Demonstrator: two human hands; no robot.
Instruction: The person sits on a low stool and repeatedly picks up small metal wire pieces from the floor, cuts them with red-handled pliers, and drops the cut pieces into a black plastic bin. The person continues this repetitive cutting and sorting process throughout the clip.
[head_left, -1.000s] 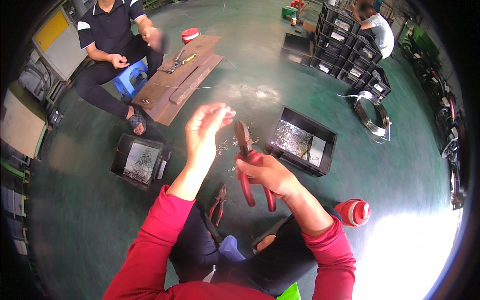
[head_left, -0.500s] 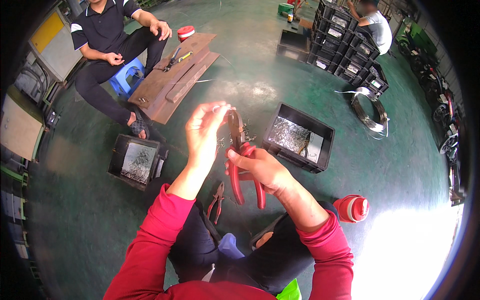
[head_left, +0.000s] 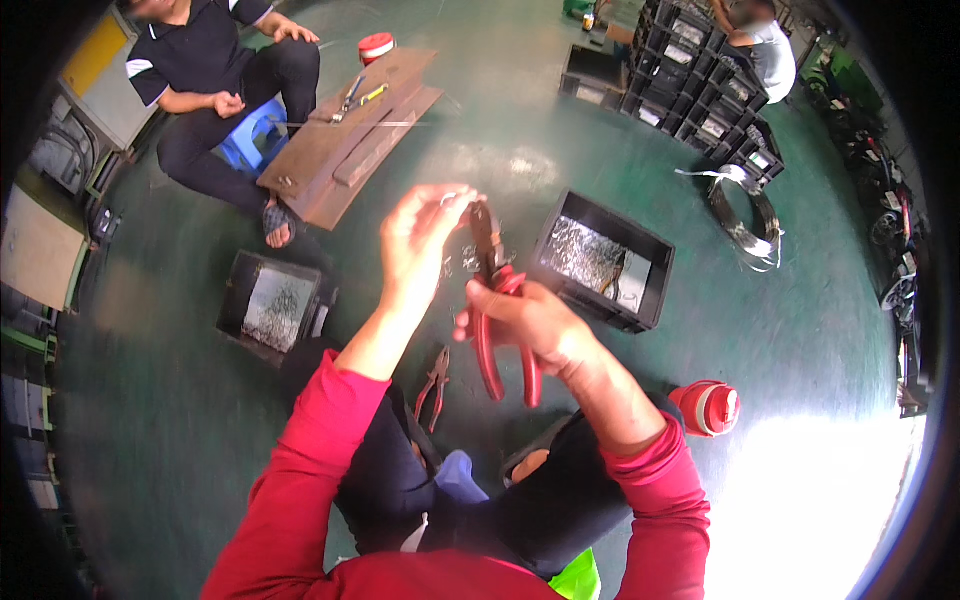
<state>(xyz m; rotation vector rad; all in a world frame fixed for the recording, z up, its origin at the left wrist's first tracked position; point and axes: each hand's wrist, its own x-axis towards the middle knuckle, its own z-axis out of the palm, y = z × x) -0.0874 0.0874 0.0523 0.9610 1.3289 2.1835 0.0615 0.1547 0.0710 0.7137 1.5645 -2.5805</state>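
Head view, single frame. The right hand was wrapped tight round the red-handled steel pliers, handles drawn together, nose pointing up and slightly left; the long axis ran near vertical in the picture, from the handle ends low by the knee up to the dark nose. The left hand was raised just left of that nose, fingertips pinched on a small piece of thin pale wire, too small to make out in shape. So the wire piece lay up and to the left of the right-hand grip, almost touching the plier tip; the left hand was the nearer to it. I could not tell whether the nose was biting the wire. A second pair of red-handled pliers lay on the green painted floor below the left forearm. Containers: a black rectangular plastic crate of shiny metal bits just right of the hands, a smaller black crate to the left, a red round tin with a pale band by the right elbow.
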